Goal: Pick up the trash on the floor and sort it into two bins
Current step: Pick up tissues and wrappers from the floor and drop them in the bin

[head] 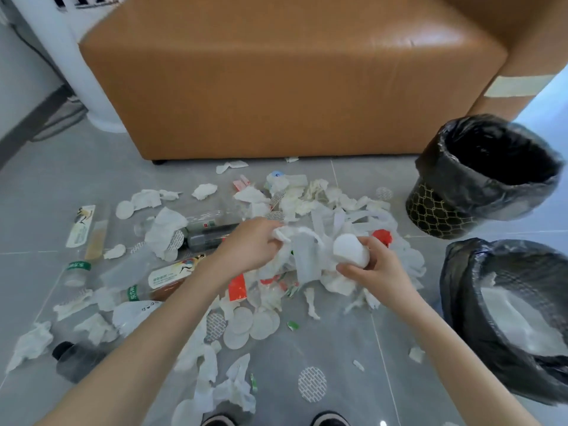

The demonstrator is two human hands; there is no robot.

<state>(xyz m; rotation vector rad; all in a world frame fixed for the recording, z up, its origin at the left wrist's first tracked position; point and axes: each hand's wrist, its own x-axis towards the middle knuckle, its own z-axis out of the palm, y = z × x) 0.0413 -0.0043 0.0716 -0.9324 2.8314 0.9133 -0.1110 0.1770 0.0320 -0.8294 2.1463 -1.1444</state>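
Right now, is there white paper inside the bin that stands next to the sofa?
No, the far bin shows only its black liner inside; the white paper lies in the near bin.

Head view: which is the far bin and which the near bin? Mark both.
Far bin [436, 207], head view, on its patterned outer wall.
Near bin [459, 305], head view, on the black liner at its left rim.
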